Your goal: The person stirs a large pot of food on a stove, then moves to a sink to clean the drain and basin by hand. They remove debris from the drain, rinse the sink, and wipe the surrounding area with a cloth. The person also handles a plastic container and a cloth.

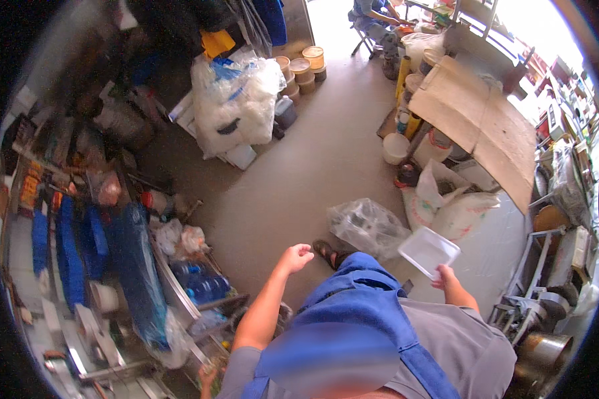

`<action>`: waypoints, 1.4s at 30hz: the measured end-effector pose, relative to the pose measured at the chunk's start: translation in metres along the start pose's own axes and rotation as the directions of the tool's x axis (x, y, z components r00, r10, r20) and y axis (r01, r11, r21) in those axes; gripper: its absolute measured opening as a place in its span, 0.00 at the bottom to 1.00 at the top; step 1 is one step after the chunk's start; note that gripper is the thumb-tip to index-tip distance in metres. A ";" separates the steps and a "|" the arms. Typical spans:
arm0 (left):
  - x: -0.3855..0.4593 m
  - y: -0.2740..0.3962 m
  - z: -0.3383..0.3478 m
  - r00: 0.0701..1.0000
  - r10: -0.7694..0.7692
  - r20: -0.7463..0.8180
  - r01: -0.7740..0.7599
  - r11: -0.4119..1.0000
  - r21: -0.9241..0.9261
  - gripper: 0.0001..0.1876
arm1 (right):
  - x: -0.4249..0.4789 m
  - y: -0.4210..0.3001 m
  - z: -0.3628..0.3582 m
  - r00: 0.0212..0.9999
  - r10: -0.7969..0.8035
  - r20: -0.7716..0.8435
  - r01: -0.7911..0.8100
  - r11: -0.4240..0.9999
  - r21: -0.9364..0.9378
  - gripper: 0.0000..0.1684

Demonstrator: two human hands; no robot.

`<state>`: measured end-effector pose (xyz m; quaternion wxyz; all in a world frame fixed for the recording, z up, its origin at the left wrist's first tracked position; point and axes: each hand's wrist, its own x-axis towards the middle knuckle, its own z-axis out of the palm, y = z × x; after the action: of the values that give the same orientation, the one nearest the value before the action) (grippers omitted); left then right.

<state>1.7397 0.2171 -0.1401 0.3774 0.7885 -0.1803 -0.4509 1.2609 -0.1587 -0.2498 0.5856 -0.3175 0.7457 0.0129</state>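
Observation:
My right hand (444, 277) grips a shallow white plastic tray (429, 252) by its near right corner. The tray is tilted and its hollow side faces up, with nothing seen in it. Out in front of my body, my left hand (298, 258) hangs in the air over the floor with loosely bent fingers. Nothing shows in it. A crumpled clear plastic bag (364, 222) lies on the floor beside my sandalled foot (327, 252), partly behind the tray. White woven sacks (449, 209) stand just beyond the tray.
Metal shelving (172, 274) with blue rolls (140, 269) runs along my left. A large clear bag of white items (239, 109) stands ahead, near lidded tubs (302, 67). Cardboard (479, 122) covers goods at right. A seated person (374, 20) works far ahead. Another hand (207, 374) shows at lower left.

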 end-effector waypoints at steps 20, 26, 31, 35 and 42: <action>0.456 0.075 -0.436 0.891 -0.451 -0.057 0.429 0.876 -0.219 0.17 | -0.007 -0.699 0.574 0.821 -0.312 0.479 0.198 0.941 0.273 0.36; 0.807 0.240 -0.457 0.996 -0.043 0.073 0.049 0.995 -0.085 0.21 | 0.037 -0.849 0.614 0.913 -0.214 0.348 0.076 0.925 0.372 0.33; 1.024 0.477 -0.478 0.982 0.129 0.137 -0.122 0.991 -0.054 0.19 | 0.059 -0.987 0.616 0.975 -0.171 0.141 0.092 0.891 0.444 0.31; 1.157 0.655 -0.492 0.930 0.254 0.265 -0.281 0.957 0.068 0.20 | 0.078 -1.087 0.617 0.962 -0.273 0.001 0.218 0.770 0.599 0.29; 1.394 0.814 -0.493 0.954 0.197 0.227 -0.196 0.980 -0.025 0.15 | 0.181 -1.325 0.665 0.946 -0.285 0.156 0.087 0.685 0.724 0.29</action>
<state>2.9392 -0.9700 -0.1727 0.3980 0.7092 -0.2995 -0.4988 2.4636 -1.0386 -0.1510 0.7515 -0.1383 0.5745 -0.2934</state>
